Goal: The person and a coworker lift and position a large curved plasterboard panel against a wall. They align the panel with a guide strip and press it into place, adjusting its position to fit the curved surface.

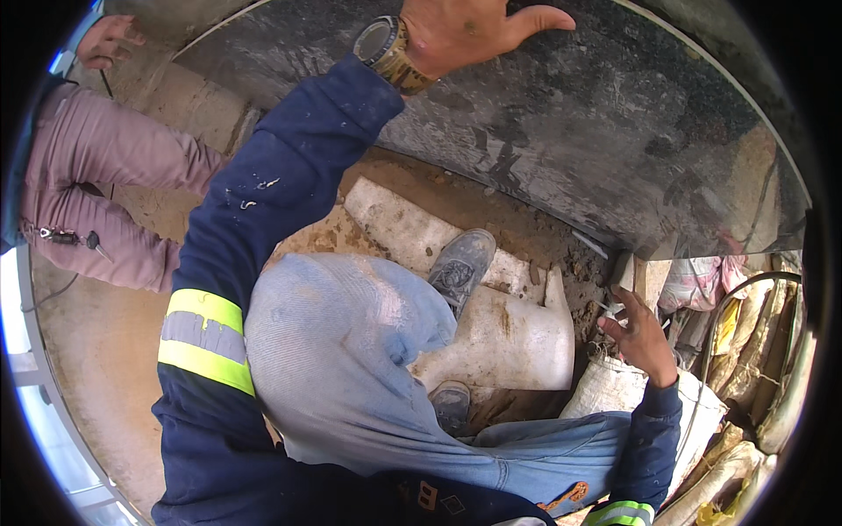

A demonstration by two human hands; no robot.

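My left hand lies at the top of the view against a large dark polished stone slab. Its thumb is stretched out to the right, and the other fingertips are cut off by the view's edge. A watch is on that wrist. Low on the right, my right hand is by the slab's lower corner, above a white sack. Its thumb and forefinger close around a small white piece, too small to name.
Under my shoes lie pale, dirt-stained foam-like boards on muddy ground. At the left stands another person in pinkish trousers, one hand showing. Several stacked sacks and a black cable crowd the right side.
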